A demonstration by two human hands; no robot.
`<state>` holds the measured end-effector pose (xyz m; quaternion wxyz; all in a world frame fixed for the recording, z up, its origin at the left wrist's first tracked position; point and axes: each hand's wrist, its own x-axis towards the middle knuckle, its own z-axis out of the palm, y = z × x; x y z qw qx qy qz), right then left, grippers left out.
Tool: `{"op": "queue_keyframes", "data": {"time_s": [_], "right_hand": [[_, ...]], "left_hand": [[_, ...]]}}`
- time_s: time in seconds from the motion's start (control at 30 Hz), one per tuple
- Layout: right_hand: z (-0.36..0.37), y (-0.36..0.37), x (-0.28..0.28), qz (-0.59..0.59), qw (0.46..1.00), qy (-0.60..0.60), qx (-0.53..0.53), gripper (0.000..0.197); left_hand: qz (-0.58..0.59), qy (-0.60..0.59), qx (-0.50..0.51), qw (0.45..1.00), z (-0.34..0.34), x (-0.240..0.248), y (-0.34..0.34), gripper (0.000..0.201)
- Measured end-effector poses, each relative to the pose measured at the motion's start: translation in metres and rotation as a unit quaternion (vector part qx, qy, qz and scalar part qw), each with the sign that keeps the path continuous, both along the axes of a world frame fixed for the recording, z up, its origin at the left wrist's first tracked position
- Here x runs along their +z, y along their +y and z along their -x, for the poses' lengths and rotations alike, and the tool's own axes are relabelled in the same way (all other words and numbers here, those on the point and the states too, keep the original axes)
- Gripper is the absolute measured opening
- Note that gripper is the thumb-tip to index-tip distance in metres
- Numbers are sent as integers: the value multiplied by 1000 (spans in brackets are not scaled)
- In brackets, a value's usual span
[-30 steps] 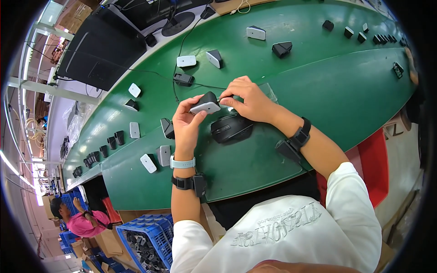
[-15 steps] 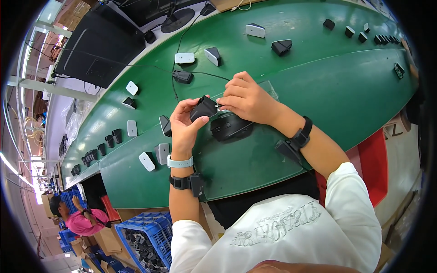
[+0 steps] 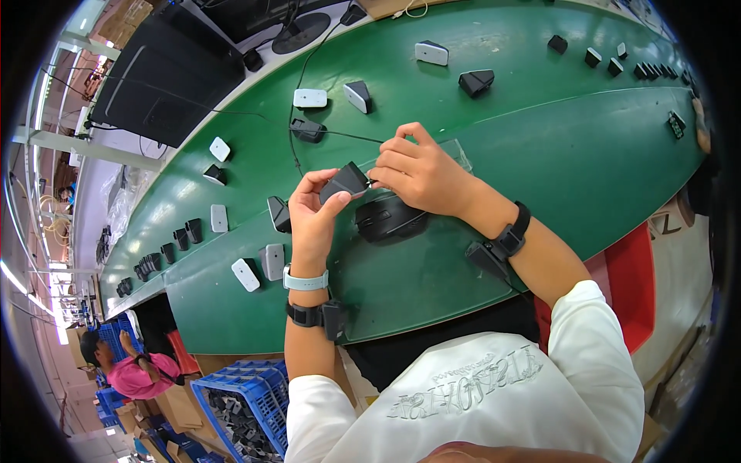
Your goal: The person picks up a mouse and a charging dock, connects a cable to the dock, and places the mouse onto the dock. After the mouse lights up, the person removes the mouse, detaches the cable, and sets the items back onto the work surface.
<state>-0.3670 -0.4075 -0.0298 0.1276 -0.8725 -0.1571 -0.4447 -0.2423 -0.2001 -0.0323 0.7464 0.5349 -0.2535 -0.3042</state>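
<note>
My left hand (image 3: 310, 220) grips a black wedge-shaped device (image 3: 345, 180) above the table, thumb along its lower edge. At the device's right side my right hand (image 3: 421, 174) pinches the end of a thin black cable (image 3: 351, 136). The fingertips meet the device there, and whether the plug is fully inside it is hidden. Just below both hands a black computer mouse (image 3: 391, 217) rests on a clear plate (image 3: 457, 154). Close to my left wrist stand another black wedge device (image 3: 279, 214) and two white-faced ones (image 3: 272, 261).
More black and white devices, such as one white-faced unit (image 3: 431, 52), are spread over the green table (image 3: 525, 154). A black monitor (image 3: 174, 77) stands at the far left. Blue crate (image 3: 266, 397) of black parts below left; red bin (image 3: 633, 285) at right. Person in pink (image 3: 147, 374) farther left.
The device in my left hand has turned slightly, and the metal plug tip seen before between it and my right fingers is now mostly out of sight.
</note>
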Motion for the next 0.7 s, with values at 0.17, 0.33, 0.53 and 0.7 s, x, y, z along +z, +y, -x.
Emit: {"op": "queue_keyframes", "data": {"time_s": [0.17, 0.33, 0.53, 0.7], "right_hand": [[0, 1, 2, 17, 1000, 1, -10, 19], [-1, 3, -2, 20, 1000, 2, -21, 19], [0, 4, 0, 0, 1000, 15, -14, 19], [-2, 2, -2, 4, 1000, 14, 2, 19]], "left_hand": [[-11, -28, 15, 999, 0, 1, -1, 40], [-36, -122, 38, 991, 2, 3, 1, 39], [-27, -11, 17, 999, 5, 5, -2, 39], [-30, -95, 31, 995, -2, -4, 0, 39]]}}
